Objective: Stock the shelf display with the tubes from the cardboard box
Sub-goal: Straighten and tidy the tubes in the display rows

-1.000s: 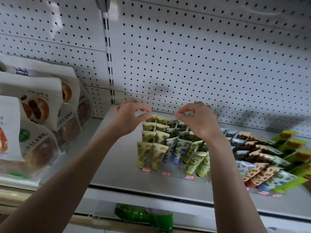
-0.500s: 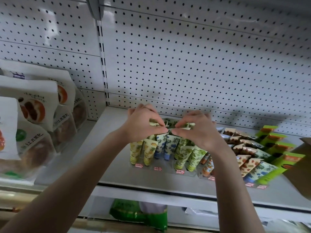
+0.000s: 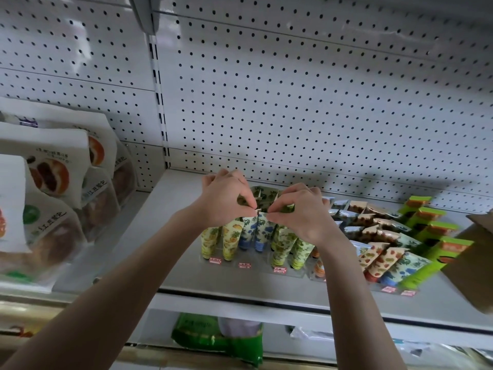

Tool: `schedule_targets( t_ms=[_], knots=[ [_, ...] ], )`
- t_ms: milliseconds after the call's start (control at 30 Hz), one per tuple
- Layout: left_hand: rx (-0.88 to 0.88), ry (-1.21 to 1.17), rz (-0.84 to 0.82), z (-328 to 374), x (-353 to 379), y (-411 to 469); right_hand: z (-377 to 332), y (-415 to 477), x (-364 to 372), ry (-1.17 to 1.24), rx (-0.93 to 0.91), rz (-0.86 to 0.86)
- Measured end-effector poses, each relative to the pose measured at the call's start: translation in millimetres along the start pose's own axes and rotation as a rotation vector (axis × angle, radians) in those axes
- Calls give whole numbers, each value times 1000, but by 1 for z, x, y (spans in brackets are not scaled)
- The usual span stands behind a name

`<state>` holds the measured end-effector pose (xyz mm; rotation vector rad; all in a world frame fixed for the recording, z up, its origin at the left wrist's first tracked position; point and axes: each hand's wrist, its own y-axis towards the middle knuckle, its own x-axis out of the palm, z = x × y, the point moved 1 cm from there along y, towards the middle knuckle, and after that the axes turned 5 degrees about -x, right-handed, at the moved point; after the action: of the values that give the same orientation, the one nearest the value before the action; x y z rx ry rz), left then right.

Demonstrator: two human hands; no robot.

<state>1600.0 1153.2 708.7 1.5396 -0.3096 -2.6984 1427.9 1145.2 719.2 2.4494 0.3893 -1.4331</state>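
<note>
Rows of small printed tubes stand upright in a clear display rack on the grey shelf: yellow ones at the left, blue ones in the middle, green ones to their right. My left hand and my right hand meet over the blue rows, each pinching the crimped top edge of a blue tube with thumb and forefinger. A corner of the cardboard box shows at the right edge.
More tubes and green cartons fill a second rack to the right. White snack bags stand on the left shelf section. Perforated back panel rises behind. A green bag lies on the shelf below.
Both hands came together from apart at the back rows and now pinch the blue tubes' tops nearer the front. The view shifted, bringing the cardboard box into sight at right.
</note>
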Motion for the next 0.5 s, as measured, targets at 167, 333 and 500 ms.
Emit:
schedule_targets(
  t_ms=[167, 333, 500],
  knots=[
    [-5, 2, -3, 2, 1, -1, 1, 1, 2, -9, -9, 7],
    [-7, 19, 19, 2, 1, -2, 2, 1, 3, 11, -21, 30],
    [-15, 34, 13, 1, 2, -2, 2, 3, 3, 0, -29, 37]
  ],
)
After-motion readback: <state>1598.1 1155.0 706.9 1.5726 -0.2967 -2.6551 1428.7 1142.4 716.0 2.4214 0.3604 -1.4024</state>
